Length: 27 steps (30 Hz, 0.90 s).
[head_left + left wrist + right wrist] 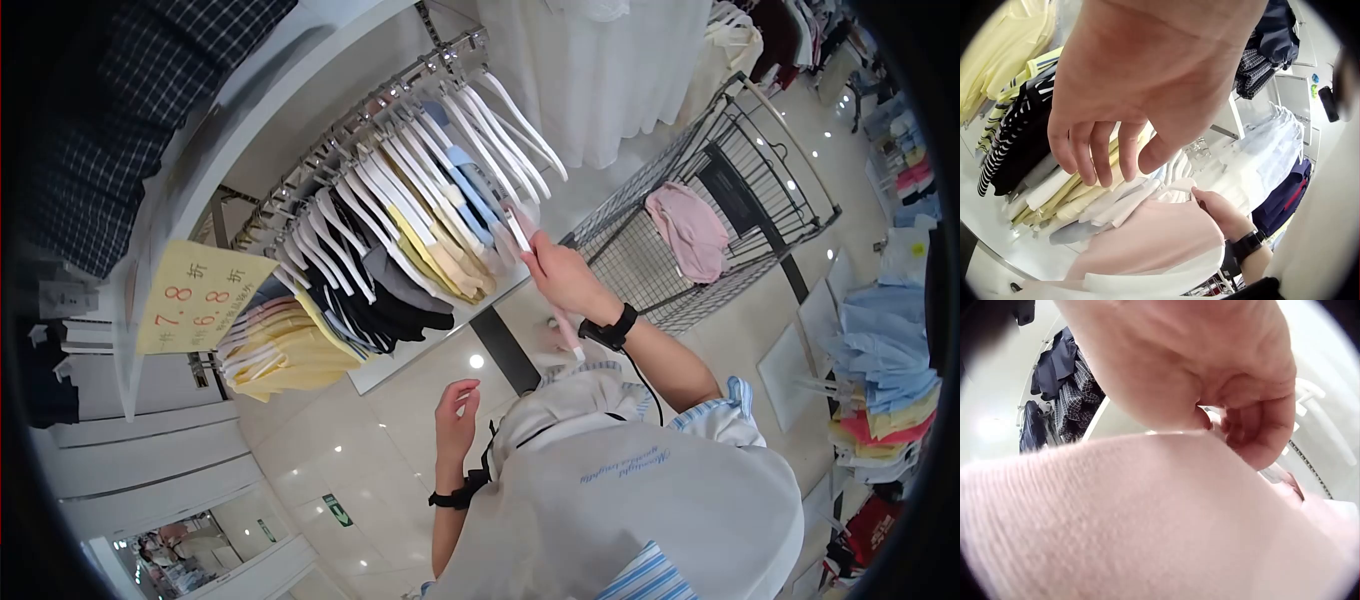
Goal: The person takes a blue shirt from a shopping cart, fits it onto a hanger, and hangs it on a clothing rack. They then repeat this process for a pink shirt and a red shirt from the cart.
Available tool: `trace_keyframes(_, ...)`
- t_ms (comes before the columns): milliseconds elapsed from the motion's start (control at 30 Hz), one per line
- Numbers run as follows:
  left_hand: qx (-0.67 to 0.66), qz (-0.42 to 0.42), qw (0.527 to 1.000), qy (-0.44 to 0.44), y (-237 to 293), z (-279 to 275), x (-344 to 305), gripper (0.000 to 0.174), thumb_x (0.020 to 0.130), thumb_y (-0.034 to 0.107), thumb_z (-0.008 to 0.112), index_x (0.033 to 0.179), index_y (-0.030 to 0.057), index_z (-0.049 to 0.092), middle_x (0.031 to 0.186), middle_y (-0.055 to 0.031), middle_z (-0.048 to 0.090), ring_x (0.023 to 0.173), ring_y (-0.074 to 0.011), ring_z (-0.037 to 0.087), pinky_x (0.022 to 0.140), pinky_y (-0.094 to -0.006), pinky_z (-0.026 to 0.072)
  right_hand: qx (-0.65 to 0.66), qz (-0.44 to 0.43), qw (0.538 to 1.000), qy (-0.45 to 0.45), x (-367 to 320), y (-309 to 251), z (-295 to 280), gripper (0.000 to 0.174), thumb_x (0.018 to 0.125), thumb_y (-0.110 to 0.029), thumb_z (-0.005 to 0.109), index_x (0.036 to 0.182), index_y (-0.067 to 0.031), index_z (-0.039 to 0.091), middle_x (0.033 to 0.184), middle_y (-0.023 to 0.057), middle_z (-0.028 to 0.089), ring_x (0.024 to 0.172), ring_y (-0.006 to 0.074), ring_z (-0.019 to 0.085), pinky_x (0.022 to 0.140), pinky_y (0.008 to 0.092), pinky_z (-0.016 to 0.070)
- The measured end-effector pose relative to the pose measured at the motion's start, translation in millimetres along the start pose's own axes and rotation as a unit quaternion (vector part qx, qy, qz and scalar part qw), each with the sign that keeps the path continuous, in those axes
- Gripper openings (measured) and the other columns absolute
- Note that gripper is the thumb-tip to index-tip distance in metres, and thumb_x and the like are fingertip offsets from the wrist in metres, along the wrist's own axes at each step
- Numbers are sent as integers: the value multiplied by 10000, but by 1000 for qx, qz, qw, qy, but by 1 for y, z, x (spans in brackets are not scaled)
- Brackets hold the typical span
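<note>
Just right of the centre of the head frame, grips the top edge of a pink garment (pixel 1154 234) with the right hand (pixel 570 275), fingers clamped on it; cannot make out the exact hold, partly hidden. In the right wrist frame, see the same pink cloth spread across the lower half, below curled fingers. Holds the left hand (pixel 456 422) low in the middle of the head frame, fingers loosely bent with small gaps between, near the dark garments (pixel 400 315) hanging from a rail (pixel 470 43). In the left wrist frame, see the pink garment at bottom centre, just beside other hung clothes. Wears a black wristband (pixel 612 328) on each arm. At upper right of the head frame, note a wire cart (pixel 733 185) with a pink bundle (pixel 688 230) inside. At left, note a yellow sign (pixel 205 297) below checked garments (pixel 130 110).
</note>
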<state>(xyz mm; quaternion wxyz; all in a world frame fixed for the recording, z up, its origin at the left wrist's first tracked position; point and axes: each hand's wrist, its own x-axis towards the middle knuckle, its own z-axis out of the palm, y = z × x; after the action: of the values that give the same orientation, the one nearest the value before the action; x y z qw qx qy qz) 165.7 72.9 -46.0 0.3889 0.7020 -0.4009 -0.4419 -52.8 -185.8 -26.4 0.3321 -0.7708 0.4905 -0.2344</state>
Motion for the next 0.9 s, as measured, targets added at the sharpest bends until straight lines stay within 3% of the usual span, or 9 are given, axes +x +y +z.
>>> trace_keyframes(267,36,4,999,0,42,22,32,217,1028,111,658,1233,42,673,1200,-94,726,1131,-207,689,964,-347,540,16,-35,999,-4,59,21,16,267,1100,-253,492,1093,11,452,783,261,665,732,500,648,669,597,496)
trace_keyframes(400,29,2,999,26,55,30,38,220,1022,113,662,1228,36,673,1186,-107,727,1119,-222,692,969,-355,536,45,-73,995,56,100,2,-3,259,1093,-253,510,1107,6,491,762,254,666,733,490,654,652,586,492)
trace_keyframes(700,-9,16,992,128,52,24,34,207,1019,110,644,1204,29,688,1150,-110,726,1081,-225,694,943,-367,540,21,-178,975,134,204,-38,-26,263,1082,-270,541,1044,-10,535,772,266,672,729,499,653,650,593,486)
trace_keyframes(900,-47,15,984,172,39,19,34,223,1041,128,629,1214,-2,682,1148,-120,722,1061,-206,693,950,-344,548,-6,-166,980,110,226,-42,-16,274,1078,-270,540,1048,3,546,782,278,686,746,497,670,670,596,503)
